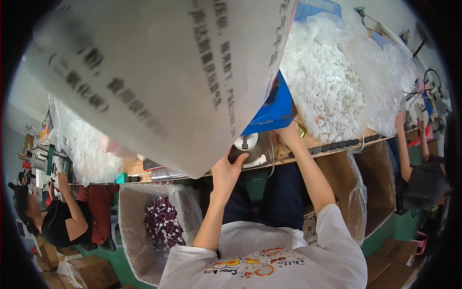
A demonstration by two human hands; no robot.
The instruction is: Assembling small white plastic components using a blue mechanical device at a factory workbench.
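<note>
Close in front hangs a large white printed sheet [168,72], covering much of the bench. Past its lower right edge, a blue machine housing [272,115] stands over a round white fitting with a dark metal stem [245,141]. My left hand [228,172] is beside that fitting, thumb stretched toward it. The sheet hides most of its fingers, so what they hold does not show. My right hand [288,134] reaches up at the right of the blue housing, near a yellowish ring-shaped thing [301,130]. Its fingertips are out of sight behind the housing.
Right on the bench, a clear plastic bag holds many small white caps [332,91]. Below left, a plastic-lined carton [130,231] contains purple bottles with white tops [163,221]. Another lined carton [378,188] stands below right. People work at left [65,221] and right [423,180].
</note>
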